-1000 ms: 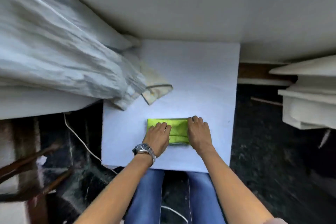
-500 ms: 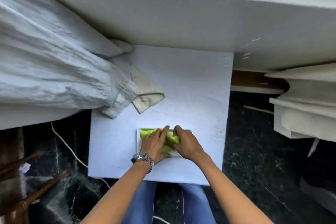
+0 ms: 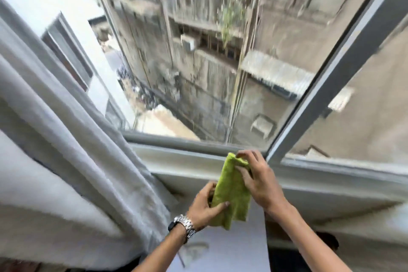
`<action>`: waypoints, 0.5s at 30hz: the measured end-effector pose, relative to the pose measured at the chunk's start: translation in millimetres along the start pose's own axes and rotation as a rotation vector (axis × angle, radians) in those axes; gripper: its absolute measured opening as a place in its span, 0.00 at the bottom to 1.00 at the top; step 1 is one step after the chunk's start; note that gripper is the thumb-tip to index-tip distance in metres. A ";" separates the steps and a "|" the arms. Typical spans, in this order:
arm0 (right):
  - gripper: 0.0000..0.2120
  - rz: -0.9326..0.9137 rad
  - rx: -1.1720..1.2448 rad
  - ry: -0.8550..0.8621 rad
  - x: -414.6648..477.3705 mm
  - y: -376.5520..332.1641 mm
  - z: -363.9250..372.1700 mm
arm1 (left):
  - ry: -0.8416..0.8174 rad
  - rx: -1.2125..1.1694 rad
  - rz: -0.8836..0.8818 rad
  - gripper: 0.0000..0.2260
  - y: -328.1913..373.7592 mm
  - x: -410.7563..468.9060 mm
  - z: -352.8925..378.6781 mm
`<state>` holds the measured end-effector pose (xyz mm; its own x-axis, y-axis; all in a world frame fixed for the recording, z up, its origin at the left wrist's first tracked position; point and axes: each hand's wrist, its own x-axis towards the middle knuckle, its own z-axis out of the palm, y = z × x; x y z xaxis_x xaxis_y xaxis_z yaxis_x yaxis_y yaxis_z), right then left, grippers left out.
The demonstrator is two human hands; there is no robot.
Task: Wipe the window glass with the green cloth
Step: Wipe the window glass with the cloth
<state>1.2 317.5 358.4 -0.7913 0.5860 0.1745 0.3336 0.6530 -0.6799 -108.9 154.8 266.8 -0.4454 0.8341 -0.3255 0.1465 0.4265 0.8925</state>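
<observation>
The green cloth [image 3: 233, 190] hangs folded in the air in front of the window sill, held by both hands. My left hand [image 3: 204, 206], with a metal watch on its wrist, grips the cloth's lower part. My right hand [image 3: 257, 180] pinches its upper edge. The window glass [image 3: 198, 55] fills the upper view, with grey buildings blurred behind it. The cloth is below the glass and apart from it.
A grey curtain [image 3: 66, 161] hangs bunched at the left, reaching down beside my left arm. A grey window frame bar [image 3: 326, 77] runs diagonally at the right, with a second pane beyond it. The pale sill [image 3: 187, 163] runs under the glass. A white surface [image 3: 231, 247] lies below my hands.
Both hands have lifted the green cloth off the white surface and raised it before the sill. The view has swung up from the surface to the window.
</observation>
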 end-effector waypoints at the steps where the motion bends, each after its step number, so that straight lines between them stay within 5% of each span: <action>1: 0.12 -0.080 -0.042 0.066 24.0 -26.7 -29.8 | 0.040 -0.021 0.081 0.14 39.7 6.6 -17.2; 9: 0.07 -0.706 -0.425 0.513 171.6 -262.5 -281.6 | 0.402 0.066 0.809 0.24 370.0 5.7 -168.1; 15: 0.14 -0.635 -0.902 0.851 233.0 -342.8 -369.0 | 0.907 0.520 1.111 0.20 491.2 -34.5 -271.0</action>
<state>-108.5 407.2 895.0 -0.4876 -0.0277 0.8726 0.5082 0.8037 0.3095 -260.9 240.7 801.1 -0.2500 0.3985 0.8824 0.9597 -0.0186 0.2803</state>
